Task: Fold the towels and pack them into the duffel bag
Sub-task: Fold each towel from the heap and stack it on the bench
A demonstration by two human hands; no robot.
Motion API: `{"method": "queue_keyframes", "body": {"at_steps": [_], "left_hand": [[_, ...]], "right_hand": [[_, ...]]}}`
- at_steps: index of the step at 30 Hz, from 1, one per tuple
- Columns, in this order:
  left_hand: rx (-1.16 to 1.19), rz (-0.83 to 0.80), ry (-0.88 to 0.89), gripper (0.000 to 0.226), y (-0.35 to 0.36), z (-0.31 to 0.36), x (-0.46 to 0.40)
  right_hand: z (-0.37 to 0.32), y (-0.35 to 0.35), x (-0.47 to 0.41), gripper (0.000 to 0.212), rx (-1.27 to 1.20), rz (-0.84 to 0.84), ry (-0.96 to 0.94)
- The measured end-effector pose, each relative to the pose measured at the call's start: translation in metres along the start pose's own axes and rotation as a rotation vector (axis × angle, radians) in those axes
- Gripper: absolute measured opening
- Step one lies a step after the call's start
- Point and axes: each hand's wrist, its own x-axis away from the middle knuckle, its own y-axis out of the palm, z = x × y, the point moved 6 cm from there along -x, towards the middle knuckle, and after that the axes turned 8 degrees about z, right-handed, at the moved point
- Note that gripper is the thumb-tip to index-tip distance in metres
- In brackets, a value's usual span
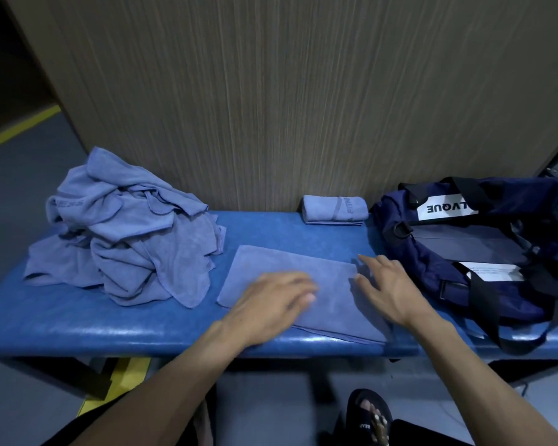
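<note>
One flat towel [290,268], one rolled towel [335,209], one towel pile [123,230], one duffel bag [484,249], two hands.

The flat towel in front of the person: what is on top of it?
On the flat towel rests the left hand, fingers spread. The right hand lies at its right edge. The cloth under both hands is covered.

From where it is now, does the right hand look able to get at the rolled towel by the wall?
Probably yes. The right hand lies open at the flat towel's right edge, and only bare bench lies between it and the rolled towel; the duffel bag sits off to the side.
</note>
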Motion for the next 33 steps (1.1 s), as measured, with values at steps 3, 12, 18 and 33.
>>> {"method": "queue_keyframes", "body": {"at_steps": [3,12,18,33], "left_hand": [[-0.252,0.168,-0.448,0.034,-0.036,-0.057,-0.003],[-0.057,-0.152,-0.901,0.048,-0.029,-0.128,0.004],[0.005,-0.134,-0.827,0.032,-0.034,-0.116,-0.005],[-0.270,0.002,-0.474,0.050,-0.072,-0.147,-0.126]], "right_hand": [[-0.001,0.001,-0.002,0.042,0.037,-0.008,0.050],[0.001,0.000,-0.008,0.023,-0.098,-0.120,0.267],[0.007,-0.018,-0.004,0.013,-0.253,-0.079,0.334],[-0.037,0.006,0.016,0.033,-0.501,-0.407,0.206]]}}
